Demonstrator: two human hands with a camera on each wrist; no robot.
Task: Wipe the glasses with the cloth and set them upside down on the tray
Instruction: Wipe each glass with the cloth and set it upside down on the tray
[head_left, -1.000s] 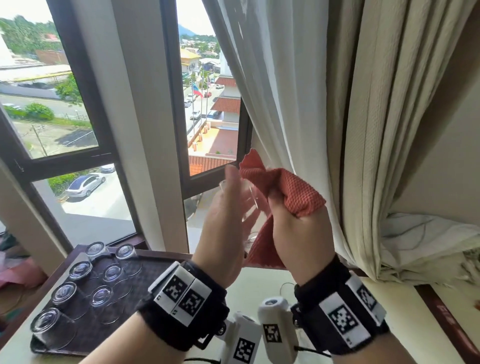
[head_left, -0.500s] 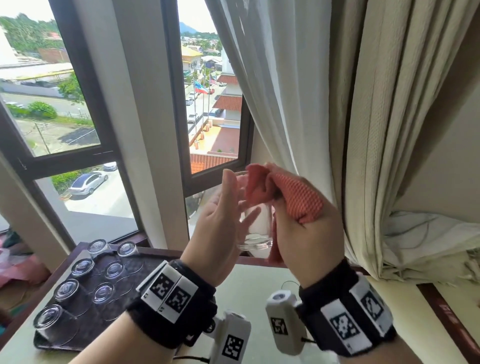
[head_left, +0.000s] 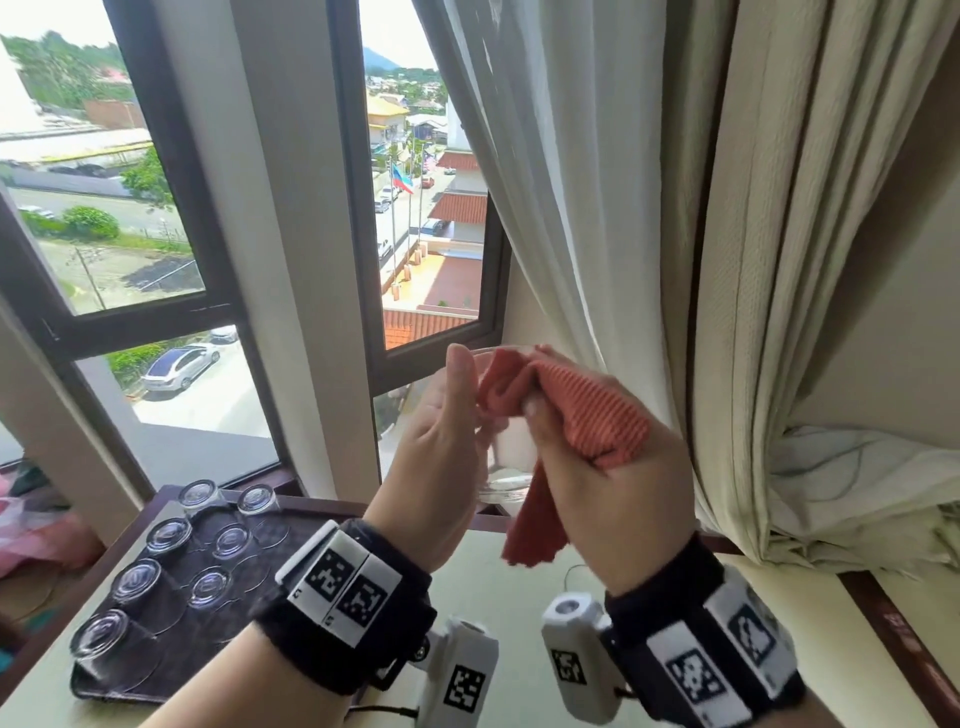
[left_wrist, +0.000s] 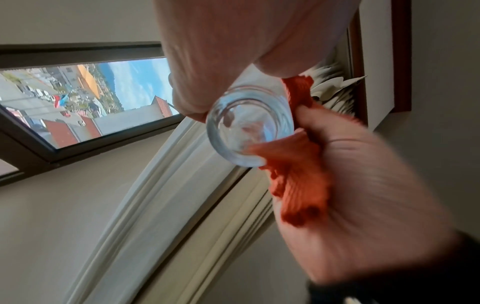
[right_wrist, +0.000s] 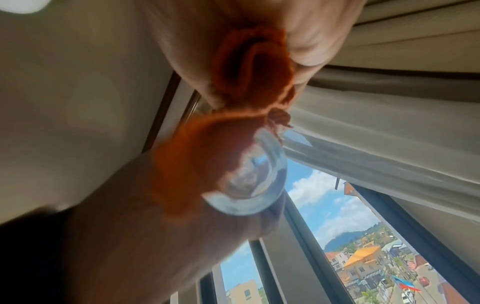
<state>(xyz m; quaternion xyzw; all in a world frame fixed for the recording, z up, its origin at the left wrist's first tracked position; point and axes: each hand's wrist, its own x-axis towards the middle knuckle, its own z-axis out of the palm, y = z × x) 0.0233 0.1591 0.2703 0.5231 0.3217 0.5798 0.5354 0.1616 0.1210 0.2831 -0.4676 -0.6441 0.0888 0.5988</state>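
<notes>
Now we start big: the tray (head_left: 270, 525) sits on the table, down and to the left of our hands, well apart from them. Eight glasses (head_left: 136, 581) stand on it upside down, bottoms up, so we think the work is far along.

Next come our two hands, held up in the air in front of the window. Our left hand (head_left: 441, 462) is wrapped around the glass (head_left: 506, 467), fingers curled round its far side, thumb up near the rim. We hold it like this so it stays put while we rub. Our right hand (head_left: 608, 467) is closed tight on the cloth (head_left: 571, 410), just to the right of the left hand. It pushes a bunch of cloth into the mouth of the glass, and a tail of cloth hangs down below the grip.

The glass stands almost straight up. Its long way runs up and down, mouth up, thick bottom (left_wrist: 249, 127) down toward our wrists. We still need to flip it before it goes on the tray.
</notes>
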